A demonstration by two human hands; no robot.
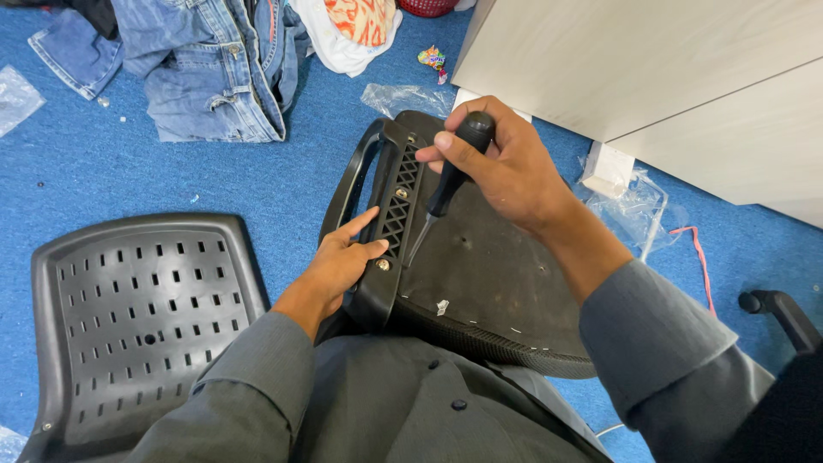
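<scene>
An upturned black chair seat (pixel 489 274) rests on my lap, its underside facing up. A black plastic armrest (pixel 390 197) lies along its left edge. My right hand (pixel 506 163) grips a black-handled screwdriver (pixel 454 167), its tip down near the armrest's lattice bracket. My left hand (pixel 339 261) presses on the armrest's near end, fingers beside a brass-coloured screw (pixel 382 265). Another screw (pixel 401 194) sits further along the bracket.
A black perforated chair back (pixel 141 317) lies on the blue carpet at left. Blue jeans (pixel 210 64) and other clothes are piled at the top. A pale wooden desk (pixel 651 60) stands at right, with plastic wrapping (pixel 634 210) and a chair caster (pixel 776 309) nearby.
</scene>
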